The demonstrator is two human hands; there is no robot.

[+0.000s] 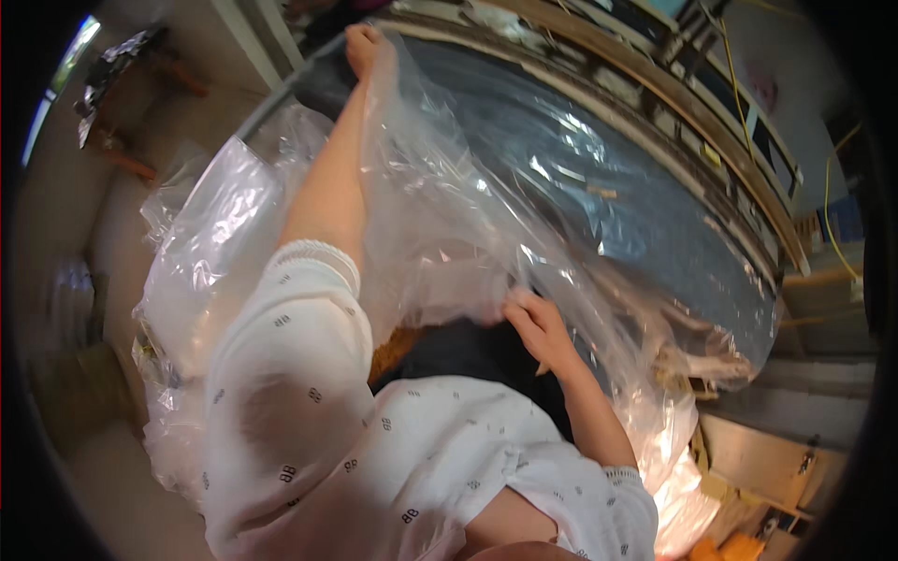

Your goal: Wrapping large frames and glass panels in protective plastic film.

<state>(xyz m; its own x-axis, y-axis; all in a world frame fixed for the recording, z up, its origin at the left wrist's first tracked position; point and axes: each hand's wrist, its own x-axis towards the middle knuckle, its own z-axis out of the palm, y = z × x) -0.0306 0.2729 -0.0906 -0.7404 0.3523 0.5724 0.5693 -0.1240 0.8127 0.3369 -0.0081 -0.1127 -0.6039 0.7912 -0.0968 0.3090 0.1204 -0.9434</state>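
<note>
A large sheet of clear plastic film (440,201) hangs in folds in front of me, spreading to both sides. At the far end of my stretched arm, my left hand (363,51) is closed in a fist on the film's upper edge. Close to my body, my right hand (535,323) pinches another part of the film, slightly blurred. Beyond the film lies a dark, glossy sheet-covered surface (580,154), with light glinting off its wrinkles. More crumpled film (220,224) bunches at the left.
A long wooden rail (645,79) runs along the far side of the covered surface. Yellow cords (734,84) hang at the right. At far left stands an orange-legged stand (126,159) with shiny material on top. Orange items (734,547) lie at the lower right.
</note>
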